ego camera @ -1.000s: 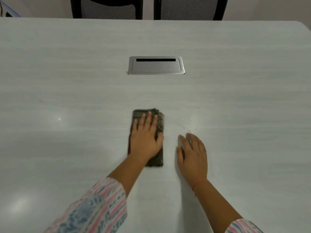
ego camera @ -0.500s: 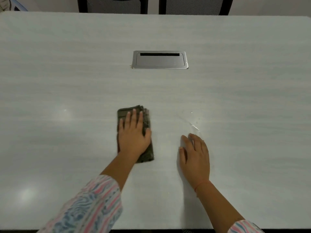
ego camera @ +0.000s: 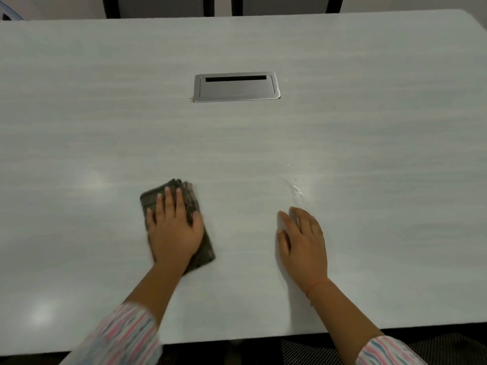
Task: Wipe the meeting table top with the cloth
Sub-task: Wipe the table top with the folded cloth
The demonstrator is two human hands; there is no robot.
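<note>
A dark folded cloth [ego camera: 205, 252] lies flat on the pale meeting table top [ego camera: 369, 143], left of centre near the front edge. My left hand [ego camera: 175, 229] presses down on it with straight, spread fingers and covers most of it. To the right, my right hand [ego camera: 303, 245] rests flat on the bare table with relaxed fingers, holding nothing. A small patch of water drops [ego camera: 296, 189] glistens just beyond its fingertips.
A silver cable box lid [ego camera: 235, 88] is set flush in the table's middle. Two dark chairs [ego camera: 158, 6] stand behind the far edge. The table's front edge [ego camera: 237, 341] runs just under my forearms, with a dark mesh seat below.
My left hand has slid the cloth to the left across the table and turned it slightly. My right hand has stayed in place.
</note>
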